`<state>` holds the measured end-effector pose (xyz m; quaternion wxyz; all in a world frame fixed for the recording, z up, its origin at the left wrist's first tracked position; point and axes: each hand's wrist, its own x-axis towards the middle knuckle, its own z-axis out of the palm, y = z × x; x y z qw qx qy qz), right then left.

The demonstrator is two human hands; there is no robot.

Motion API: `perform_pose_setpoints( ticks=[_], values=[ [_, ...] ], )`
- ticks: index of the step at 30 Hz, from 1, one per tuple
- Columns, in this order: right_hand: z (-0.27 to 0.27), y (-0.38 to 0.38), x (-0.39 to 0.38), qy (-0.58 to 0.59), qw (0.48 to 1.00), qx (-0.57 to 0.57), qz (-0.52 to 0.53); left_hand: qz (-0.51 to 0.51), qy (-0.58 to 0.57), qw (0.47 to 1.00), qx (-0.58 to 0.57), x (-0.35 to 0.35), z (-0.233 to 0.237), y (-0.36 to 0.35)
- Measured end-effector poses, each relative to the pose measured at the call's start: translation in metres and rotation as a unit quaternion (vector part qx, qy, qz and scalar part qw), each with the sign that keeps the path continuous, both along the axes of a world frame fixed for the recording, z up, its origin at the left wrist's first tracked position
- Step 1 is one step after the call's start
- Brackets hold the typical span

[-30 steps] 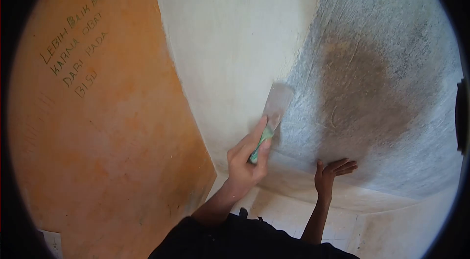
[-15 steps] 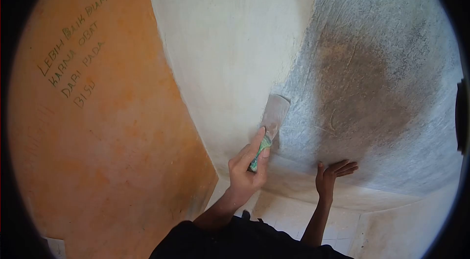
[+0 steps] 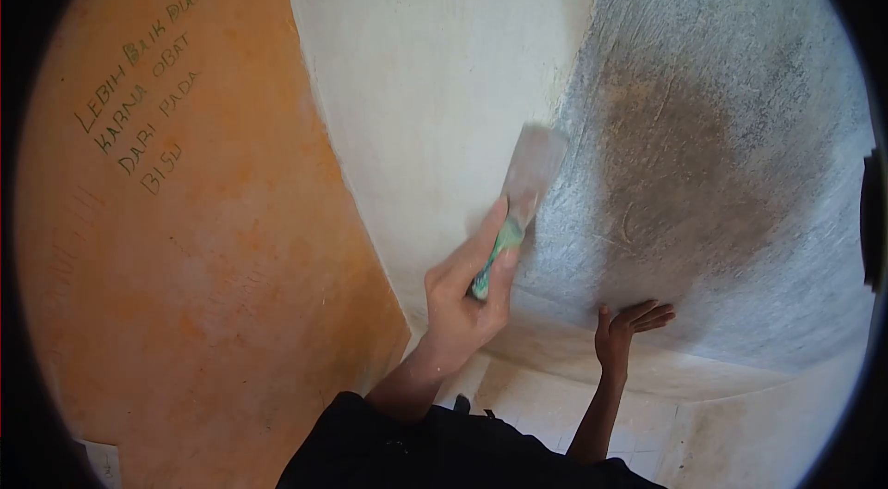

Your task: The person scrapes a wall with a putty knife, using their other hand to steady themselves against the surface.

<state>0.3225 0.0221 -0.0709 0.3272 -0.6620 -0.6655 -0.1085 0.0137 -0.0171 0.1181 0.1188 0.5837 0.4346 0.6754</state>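
1. Nearest to the camera is the person's black garment (image 3: 444,452), at the bottom edge of the view; both bare forearms go up from it.
2. The left hand (image 3: 462,299) is closed around the green handle (image 3: 490,265) of a putty knife (image 3: 529,176), with the index finger stretched along the handle toward the blade.
3. The right hand (image 3: 627,327) lies flat against the wall, low and to the right, well apart from the left hand. Its fingers are spread and point to the right, and it holds nothing.
4. The blade of the putty knife looks blurred. It lies on the wall exactly at the border where the smooth white plaster (image 3: 435,73) meets the rough grey surface (image 3: 740,54).
5. To the right of the blade the grey surface has a large dark brown patch (image 3: 684,174). Above the blade the white and grey surfaces both run free up to the top edge of the view.
6. To the left, a corner edge (image 3: 356,202) separates the white plaster from an orange wall (image 3: 213,304), near the left hand.
7. The orange wall bears handwritten words (image 3: 143,86) high up, far from both hands.
8. Under the hands a pale band (image 3: 555,355) runs along the bottom of the grey surface.
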Motion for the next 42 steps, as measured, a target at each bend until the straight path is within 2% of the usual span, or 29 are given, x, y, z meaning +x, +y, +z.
perform_pose_setpoints(
  ticks=[2, 5, 8, 10, 13, 16, 19, 21, 23, 25, 28, 31, 37, 40, 42],
  values=[
    [0.000, -0.002, 0.000, 0.014, 1.000, -0.002, -0.001, 0.017, 0.027, 0.999, 0.030, 0.002, -0.011, -0.003],
    [0.000, 0.002, -0.003, 0.009, 1.000, -0.001, -0.001, -0.004, -0.021, 0.999, -0.029, 0.007, -0.013, -0.005],
    [0.001, 0.001, -0.001, -0.014, 1.000, 0.022, 0.002, 0.014, -0.005, 0.999, 0.028, 0.006, -0.002, 0.000],
    [0.000, -0.001, -0.003, -0.012, 0.999, 0.038, -0.006, -0.005, -0.017, 1.000, -0.007, 0.001, -0.010, -0.006],
    [0.002, 0.002, -0.006, 0.027, 1.000, 0.004, 0.004, 0.019, 0.016, 1.000, 0.011, 0.002, -0.005, 0.000],
    [0.002, 0.001, -0.001, -0.012, 1.000, 0.012, 0.003, -0.021, -0.034, 0.997, -0.064, 0.002, 0.015, -0.011],
    [-0.001, 0.000, -0.001, 0.003, 1.000, 0.012, 0.004, 0.005, -0.022, 1.000, 0.011, 0.002, -0.006, -0.004],
    [-0.001, 0.002, -0.003, 0.000, 1.000, 0.019, 0.002, 0.011, -0.008, 1.000, 0.020, 0.003, -0.003, 0.001],
    [0.000, 0.000, -0.002, -0.008, 1.000, 0.015, 0.002, 0.019, -0.001, 1.000, 0.018, 0.003, 0.001, -0.005],
    [0.001, 0.001, -0.002, -0.015, 1.000, 0.017, 0.001, -0.010, -0.035, 0.998, -0.052, -0.001, 0.005, -0.010],
    [0.002, 0.003, -0.003, 0.005, 1.000, 0.022, 0.011, 0.004, -0.003, 1.000, 0.011, -0.001, -0.008, -0.003],
    [0.000, 0.001, -0.003, -0.004, 1.000, 0.021, 0.005, 0.002, -0.014, 1.000, 0.009, 0.001, 0.008, 0.000],
    [0.000, 0.004, -0.002, -0.004, 1.000, 0.019, 0.004, 0.009, -0.016, 1.000, 0.002, 0.003, 0.004, 0.000],
    [0.002, 0.001, -0.002, -0.002, 1.000, 0.022, 0.013, -0.018, -0.035, 0.999, -0.021, 0.004, 0.029, -0.002],
    [0.002, 0.001, -0.001, 0.002, 1.000, 0.011, 0.011, 0.005, -0.020, 1.000, 0.011, 0.003, 0.014, 0.003]
  ],
)
